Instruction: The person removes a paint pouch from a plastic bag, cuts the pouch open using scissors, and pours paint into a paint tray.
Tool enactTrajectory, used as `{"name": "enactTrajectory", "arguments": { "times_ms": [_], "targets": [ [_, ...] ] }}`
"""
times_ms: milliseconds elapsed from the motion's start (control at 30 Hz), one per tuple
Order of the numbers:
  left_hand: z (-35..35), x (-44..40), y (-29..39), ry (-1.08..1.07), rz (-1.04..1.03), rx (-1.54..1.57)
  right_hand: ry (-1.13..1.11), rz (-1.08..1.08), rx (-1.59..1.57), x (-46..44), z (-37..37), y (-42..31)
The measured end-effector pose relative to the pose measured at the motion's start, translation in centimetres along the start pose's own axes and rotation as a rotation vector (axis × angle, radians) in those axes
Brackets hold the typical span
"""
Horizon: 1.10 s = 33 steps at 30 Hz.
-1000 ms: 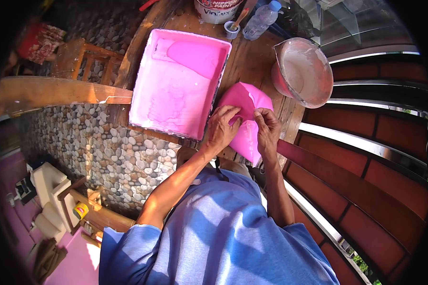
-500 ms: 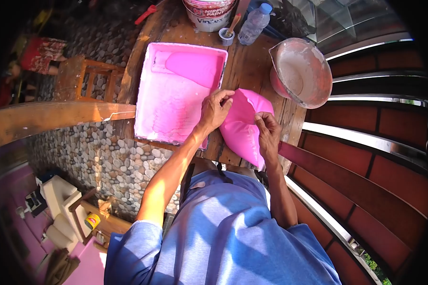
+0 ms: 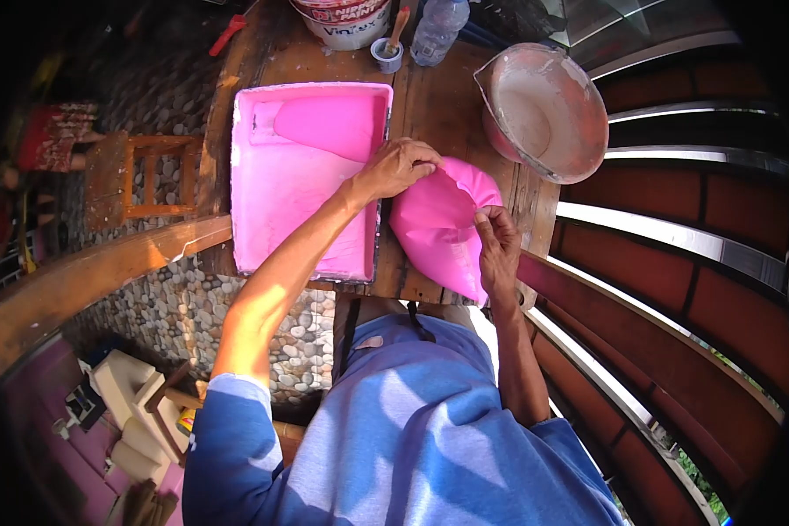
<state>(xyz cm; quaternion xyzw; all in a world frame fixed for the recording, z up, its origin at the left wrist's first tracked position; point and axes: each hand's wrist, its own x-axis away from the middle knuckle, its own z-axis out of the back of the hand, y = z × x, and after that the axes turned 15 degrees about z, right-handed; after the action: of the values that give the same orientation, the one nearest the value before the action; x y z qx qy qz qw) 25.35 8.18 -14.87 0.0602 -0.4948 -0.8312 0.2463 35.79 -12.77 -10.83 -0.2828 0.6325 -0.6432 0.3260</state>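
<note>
A pink plastic bag point(image 3: 443, 241) lies on the wooden table, its upper side partly opened. My left hand point(image 3: 399, 167) pinches the bag's upper left edge, close to the right rim of the tray. The bag's right edge is between the thumb and fingers of my right hand point(image 3: 498, 237). To the left of the bag sits a rectangular tray point(image 3: 298, 202) with pink paint in it, deeper in colour at its far end.
Beyond my right hand is a paint-stained bucket point(image 3: 543, 114). A paint tub point(image 3: 346, 26), a small cup point(image 3: 387, 56) with a brush point(image 3: 398, 28) and a plastic bottle point(image 3: 440, 31) stand at the far edge. Slatted railing point(image 3: 666, 237) runs along the right.
My left hand has gone from the bag's middle up to its far edge, and the bag's opening is wider. My right hand has stayed at the right edge. The view has shifted.
</note>
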Motion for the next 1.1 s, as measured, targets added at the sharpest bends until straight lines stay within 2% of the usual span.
{"name": "enactTrajectory", "arguments": {
  "times_ms": [67,200,400,467,800,933,1100],
  "targets": [
    [0.1,-0.3,-0.3,0.032,-0.086,-0.067,0.049,-0.013,0.047,0.2,-0.1,0.2],
    [0.4,-0.7,0.1,0.008,-0.103,-0.171,0.078,-0.017,0.06,0.0,-0.2,-0.2],
    [1.2,-0.3,2.3,-0.021,-0.059,-0.253,0.175,-0.102,-0.123,-0.3,-0.5,-2.7],
    [1.3,0.1,3.7,0.075,-0.065,-0.187,0.204,-0.15,-0.171,-0.4,-0.1,-4.4],
    [1.5,0.0,11.0,0.1,-0.142,-0.009,0.401,-0.096,-0.217,0.9,2.2,-10.6],
    [2.0,-0.7,13.2,0.104,-0.21,-0.025,0.432,-0.047,-0.203,1.3,3.0,-10.9],
    [2.0,-2.8,13.3,0.173,-0.165,-0.021,0.436,-0.069,-0.28,0.1,2.5,-10.2]
  ]
}}
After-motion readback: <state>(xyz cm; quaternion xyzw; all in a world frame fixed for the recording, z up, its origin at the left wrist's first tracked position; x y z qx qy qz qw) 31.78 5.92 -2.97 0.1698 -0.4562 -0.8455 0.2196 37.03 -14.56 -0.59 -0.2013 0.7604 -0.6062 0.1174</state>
